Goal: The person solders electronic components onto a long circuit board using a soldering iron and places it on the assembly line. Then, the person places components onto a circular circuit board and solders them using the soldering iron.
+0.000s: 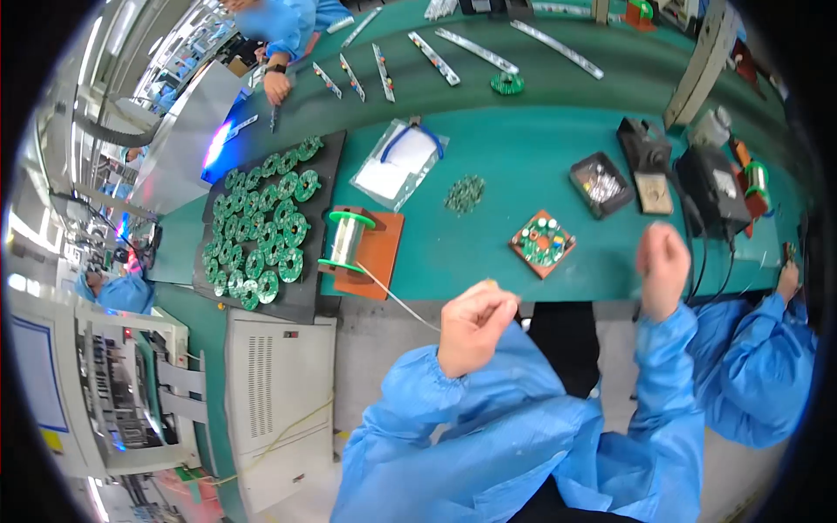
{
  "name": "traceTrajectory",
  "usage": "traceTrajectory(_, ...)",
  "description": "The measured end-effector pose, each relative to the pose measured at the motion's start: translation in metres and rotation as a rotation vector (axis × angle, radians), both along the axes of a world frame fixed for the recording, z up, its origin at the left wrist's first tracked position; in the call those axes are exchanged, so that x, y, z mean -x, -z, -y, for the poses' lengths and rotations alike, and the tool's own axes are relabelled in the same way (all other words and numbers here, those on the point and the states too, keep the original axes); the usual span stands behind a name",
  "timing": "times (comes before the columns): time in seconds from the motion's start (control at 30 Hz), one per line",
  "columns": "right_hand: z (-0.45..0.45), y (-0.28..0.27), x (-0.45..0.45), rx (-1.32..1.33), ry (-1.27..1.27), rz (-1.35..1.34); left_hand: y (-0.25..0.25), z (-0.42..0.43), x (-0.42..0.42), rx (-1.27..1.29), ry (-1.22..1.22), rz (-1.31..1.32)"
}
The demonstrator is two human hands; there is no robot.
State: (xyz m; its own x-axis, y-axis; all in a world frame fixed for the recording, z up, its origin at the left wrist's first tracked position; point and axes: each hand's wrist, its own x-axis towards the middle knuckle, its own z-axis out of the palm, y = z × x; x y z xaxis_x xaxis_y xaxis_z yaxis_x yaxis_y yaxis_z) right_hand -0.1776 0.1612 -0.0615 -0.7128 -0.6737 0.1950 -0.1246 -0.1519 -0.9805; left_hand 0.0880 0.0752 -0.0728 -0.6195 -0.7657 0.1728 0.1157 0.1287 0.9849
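Note:
My left hand [475, 329] is closed in a pinch in front of the table's near edge. Solder wire [397, 298] runs to it from a green-flanged spool [347, 241] on a brown stand. To the right, my right hand [663, 268] is raised with curled fingers, a little blurred; whatever it may hold is hidden. Between and beyond the hands, a round green circuit board [542, 241] fitted with components sits in a square brown fixture [544, 272].
Many round green boards [255, 263] cover a black mat at left. A pile of small parts [465, 193], a black parts box [602, 185], a soldering iron stand [645, 148] and a black soldering station [713, 189] stand on the table. Co-workers sit at right [754, 366] and far left.

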Motion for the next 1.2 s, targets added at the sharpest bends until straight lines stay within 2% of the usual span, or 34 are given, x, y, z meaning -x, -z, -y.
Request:
traceTrajectory(0.03,0.006,0.002,0.007,0.063,0.054,0.257,-0.001,-0.001,0.001,-0.083,-0.05,-0.048)
traceTrajectory(0.1,0.014,-0.013,0.0,0.068,0.118,0.359,-0.002,0.001,-0.002,-0.167,-0.087,-0.092)
traceTrajectory(0.13,0.007,0.001,0.006,-0.012,0.026,0.196,0.001,0.002,-0.004,-0.163,-0.082,-0.082)
traceTrajectory(0.23,0.004,0.001,-0.026,-0.15,-0.217,0.03,0.008,0.004,-0.002,-0.174,-0.081,-0.067)
traceTrajectory(0.37,0.009,0.019,-0.056,0.227,-0.63,0.182,0.006,0.009,0.008,-0.068,-0.136,-0.031)
traceTrajectory(0.43,0.008,-0.009,-0.054,0.371,-0.945,0.135,0.002,0.009,0.009,-0.043,-0.122,-0.018)
traceTrajectory(0.5,0.007,-0.06,-0.048,0.666,-1.008,0.163,-0.014,0.01,0.011,0.02,-0.086,-0.041)
traceTrajectory(0.57,-0.02,-0.083,-0.046,0.708,-0.18,0.457,-0.023,0.004,0.013,-0.097,-0.031,-0.131)
traceTrajectory(0.63,-0.011,-0.102,-0.004,0.744,-0.747,0.116,-0.028,0.004,0.014,-0.142,-0.041,-0.204)
traceTrajectory(0.67,-0.006,-0.092,-0.001,0.725,-0.773,0.107,-0.03,0.003,0.011,-0.09,-0.005,-0.192)
traceTrajectory(0.73,-0.014,-0.038,0.013,0.379,-0.546,0.191,-0.028,0.005,0.012,-0.036,0.025,-0.2)
traceTrajectory(0.77,-0.007,-0.017,0.021,0.295,-0.578,0.167,-0.024,0.005,0.012,-0.031,0.022,-0.216)
traceTrajectory(0.8,0.001,-0.019,0.018,0.287,-0.587,0.163,-0.02,0.006,0.011,-0.027,0.021,-0.227)
traceTrajectory(0.87,0.014,-0.022,0.009,0.169,-0.059,0.712,-0.014,0.003,0.011,-0.093,0.023,-0.247)
traceTrajectory(0.9,0.015,-0.006,0.028,0.229,-0.05,0.735,-0.011,0.003,0.012,-0.145,0.034,-0.262)
traceTrajectory(1.0,0.023,0.014,0.059,0.182,0.17,0.548,-0.007,0.001,0.014,-0.151,0.032,-0.186)
traceTrajectory(1.13,0.034,0.015,0.087,0.097,0.13,0.451,-0.01,0.0,0.015,-0.228,0.058,-0.176)
traceTrajectory(1.2,0.044,0.0,0.082,0.048,0.179,0.426,-0.008,0.002,0.015,-0.142,0.057,-0.178)
